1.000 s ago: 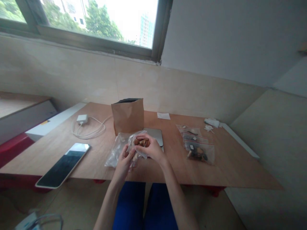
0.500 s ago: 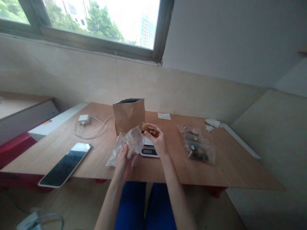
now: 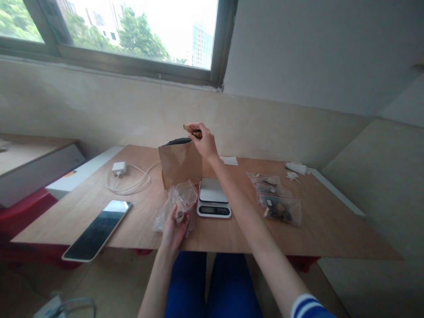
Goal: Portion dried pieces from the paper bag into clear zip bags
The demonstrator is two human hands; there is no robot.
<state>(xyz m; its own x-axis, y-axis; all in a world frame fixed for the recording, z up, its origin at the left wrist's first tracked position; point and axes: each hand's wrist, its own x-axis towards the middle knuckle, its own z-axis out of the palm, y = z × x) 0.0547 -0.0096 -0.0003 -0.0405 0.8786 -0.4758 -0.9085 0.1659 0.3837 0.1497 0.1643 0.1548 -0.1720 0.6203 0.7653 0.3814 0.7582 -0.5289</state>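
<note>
My right hand (image 3: 206, 140) is raised over the top of a brown paper bag (image 3: 180, 165), pinching several brown dried pieces (image 3: 192, 130) that look like dried mushroom or herb slices. The bag stands upright with its dark-lined mouth open. Low at the table's front, my left hand (image 3: 175, 227) is closed around a clear plastic bag (image 3: 185, 194) with something pale inside its lower part. More clear plastic lies under that hand. Right of it sits a white kitchen scale (image 3: 213, 211) with a bare metal plate; its display is unreadable.
Several zip bags (image 3: 281, 210) with dark and brown contents lie at the right. A phone (image 3: 97, 232) overhangs the table's front edge at left, near a white charger (image 3: 119, 168) with a coiled cable. A paper slip (image 3: 231, 160) and crumpled tissue (image 3: 296, 168) lie farther back.
My right hand has moved up and away from the plastic bag to above the paper bag, carrying the dried pieces. My left hand has stayed low with the plastic bag. The scale is uncovered.
</note>
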